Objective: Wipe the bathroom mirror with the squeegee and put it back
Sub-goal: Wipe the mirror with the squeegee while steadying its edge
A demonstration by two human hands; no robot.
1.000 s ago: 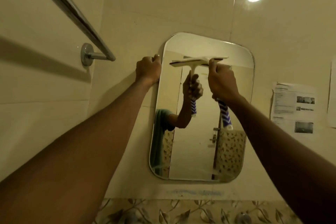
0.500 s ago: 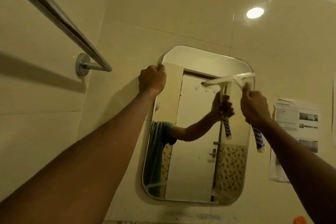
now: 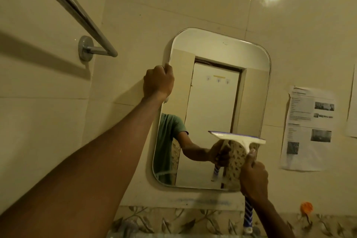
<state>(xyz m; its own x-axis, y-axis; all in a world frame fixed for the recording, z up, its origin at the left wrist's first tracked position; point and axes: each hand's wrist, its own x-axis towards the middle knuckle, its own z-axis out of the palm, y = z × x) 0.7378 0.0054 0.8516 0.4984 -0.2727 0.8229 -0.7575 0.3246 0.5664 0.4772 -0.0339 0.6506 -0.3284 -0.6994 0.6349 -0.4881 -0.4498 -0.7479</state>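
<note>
A rounded rectangular mirror point(image 3: 216, 102) hangs on the cream tiled wall. My left hand point(image 3: 158, 82) grips its upper left edge. My right hand point(image 3: 254, 177) is closed around the blue-and-white striped handle of a white squeegee point(image 3: 237, 138). The squeegee's blade lies level against the glass in the mirror's lower right part, near the right edge. The handle's end sticks out below my fist. The mirror reflects a door, an arm and the squeegee.
A chrome towel bar point(image 3: 77, 13) juts from the left wall, above my left arm. Printed paper sheets point(image 3: 309, 127) are stuck to the wall right of the mirror. An orange hook point(image 3: 306, 207) sits on the leaf-patterned tile border below.
My right hand has drawn the squeegee down the right side of the mirror, from near the top to the lower part. My left hand stays on the mirror's edge.
</note>
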